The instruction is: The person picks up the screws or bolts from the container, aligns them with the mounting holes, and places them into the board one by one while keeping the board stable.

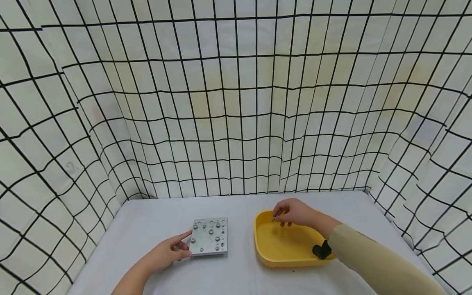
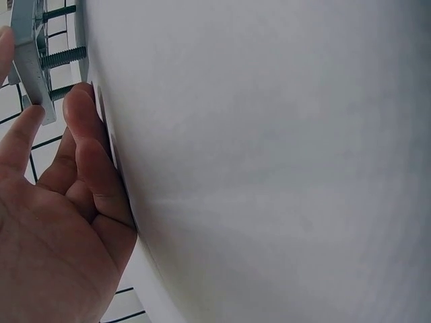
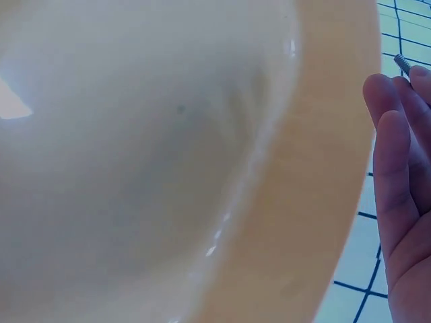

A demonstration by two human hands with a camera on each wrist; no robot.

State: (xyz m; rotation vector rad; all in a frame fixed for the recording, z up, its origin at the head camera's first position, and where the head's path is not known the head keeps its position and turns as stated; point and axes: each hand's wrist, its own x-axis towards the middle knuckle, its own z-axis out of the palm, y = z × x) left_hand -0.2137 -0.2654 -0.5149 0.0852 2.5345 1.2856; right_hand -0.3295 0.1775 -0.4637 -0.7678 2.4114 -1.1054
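A square metal plate (image 1: 205, 241) with several bolts in its face lies on the table. My left hand (image 1: 164, 255) grips the plate's left edge between thumb and fingers. From the left wrist, threaded bolt shanks (image 2: 64, 58) show below the plate (image 2: 30, 57), and curled fingers (image 2: 87, 134) lie beside them near the tabletop. Over the far part of a yellow tray (image 1: 291, 241), my right hand (image 1: 295, 213) pinches a small screw (image 1: 273, 219). The threaded end of that screw (image 3: 402, 63) sticks out past the fingertips in the right wrist view.
A dark object (image 1: 322, 250) sits at the tray's near right corner, partly behind the right sleeve (image 1: 368, 250). A small dark speck (image 1: 293, 271) lies on the white table (image 1: 243, 278) before the tray. Grid-patterned cloth walls (image 1: 236, 123) enclose the back and sides.
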